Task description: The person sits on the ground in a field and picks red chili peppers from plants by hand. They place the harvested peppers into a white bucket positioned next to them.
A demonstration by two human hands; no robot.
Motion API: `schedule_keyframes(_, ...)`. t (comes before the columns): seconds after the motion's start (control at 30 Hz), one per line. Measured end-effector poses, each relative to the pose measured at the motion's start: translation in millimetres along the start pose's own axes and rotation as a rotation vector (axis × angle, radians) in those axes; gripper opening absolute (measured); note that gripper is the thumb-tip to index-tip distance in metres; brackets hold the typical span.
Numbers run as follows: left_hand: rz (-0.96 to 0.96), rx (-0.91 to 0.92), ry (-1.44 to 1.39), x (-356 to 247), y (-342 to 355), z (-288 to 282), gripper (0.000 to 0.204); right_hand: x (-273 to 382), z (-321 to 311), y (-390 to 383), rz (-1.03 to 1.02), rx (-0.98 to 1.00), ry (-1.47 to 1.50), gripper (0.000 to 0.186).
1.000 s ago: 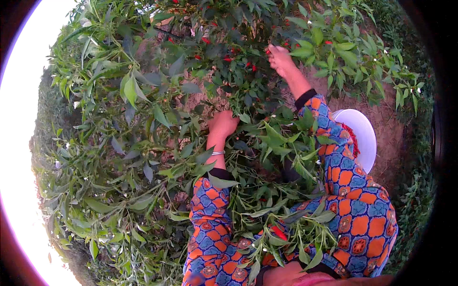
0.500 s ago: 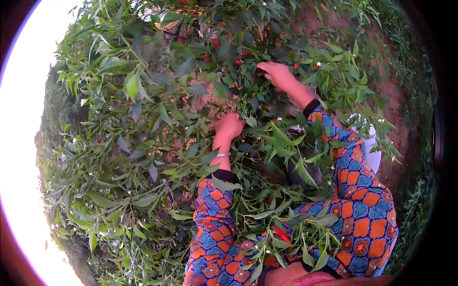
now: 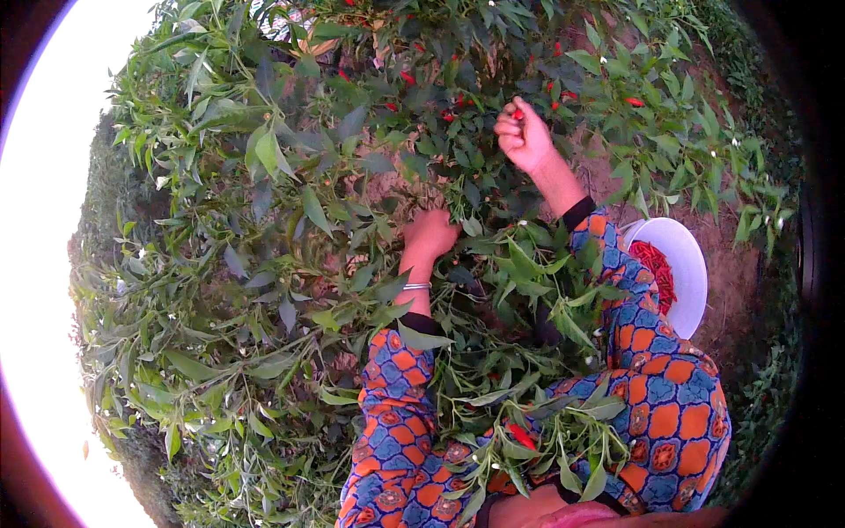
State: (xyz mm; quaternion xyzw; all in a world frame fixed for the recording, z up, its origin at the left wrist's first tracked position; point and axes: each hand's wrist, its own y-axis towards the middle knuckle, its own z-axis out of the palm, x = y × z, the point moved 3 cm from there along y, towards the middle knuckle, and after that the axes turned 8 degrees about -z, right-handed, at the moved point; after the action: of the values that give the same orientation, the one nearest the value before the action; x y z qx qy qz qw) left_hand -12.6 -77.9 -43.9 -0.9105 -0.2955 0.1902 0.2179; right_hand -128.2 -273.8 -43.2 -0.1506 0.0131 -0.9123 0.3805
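Observation:
My right hand, fingers curled, pinches a red chilli near the upper middle, among dark pepper leaves. More red chillies hang on branches around it. My left hand is lower and further left, its back toward the camera and fingers curled into the stems of a pepper plant; what they grip is hidden. Beside my right forearm, a white bucket holds several red chillies, partly covered by my patterned sleeve.
Dense pepper foliage surrounds both arms, with a leafy branch across my front. Reddish soil shows at the right, beside a further green row.
Since half a second ago my right hand has shifted right and up and turned over, showing a red chilli in its fingers. My left hand has shifted slightly right. More of the bucket shows.

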Motion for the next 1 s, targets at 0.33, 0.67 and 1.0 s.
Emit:
schedule_keyframes(0.33,0.076,-0.026,0.113,-23,2,-3,0.034,-24,53,24,-0.584,0.225,-2.118,0.02)
schedule_keyframes(0.67,0.012,-0.004,0.069,-5,-6,-5,0.033,-45,15,38,0.049,-0.189,-0.555,0.013)
schedule_keyframes(1.0,0.043,-0.053,0.125,-3,1,4,0.033,-65,75,80,-0.29,0.248,-2.437,0.018)
